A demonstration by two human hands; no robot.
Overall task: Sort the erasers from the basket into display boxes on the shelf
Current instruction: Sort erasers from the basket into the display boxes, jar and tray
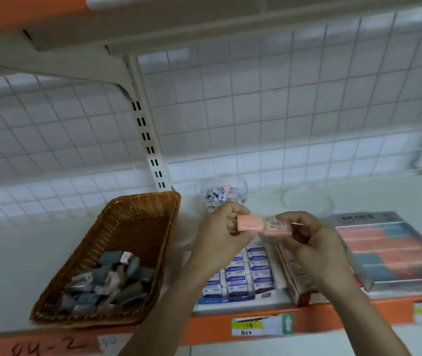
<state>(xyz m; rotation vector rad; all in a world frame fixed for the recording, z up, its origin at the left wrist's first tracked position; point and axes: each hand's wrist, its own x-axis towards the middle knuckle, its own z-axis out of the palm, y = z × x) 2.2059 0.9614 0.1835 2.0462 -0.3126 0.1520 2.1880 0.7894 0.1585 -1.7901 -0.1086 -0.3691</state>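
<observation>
A pink eraser [250, 223] with a barcode label on its clear wrapper is held up above the shelf between both hands. My left hand [220, 231] pinches its left end and my right hand [310, 237] pinches its right, wrapped end. The brown wicker basket [137, 217] stands at the left of the shelf, with several grey, blue and white erasers [107, 281] heaped in its near end. Below my hands lies a display box of white-and-blue erasers [240, 276]. To the right sits a display box of pink and blue erasers [395, 247].
A clear round jar [224, 195] of small erasers stands at the back behind my hands, with a clear lid [307, 201] lying beside it. A narrow red-ended box [299, 283] lies between the two display boxes. A wire grid backs the shelf; its orange front edge [215, 327] carries price labels.
</observation>
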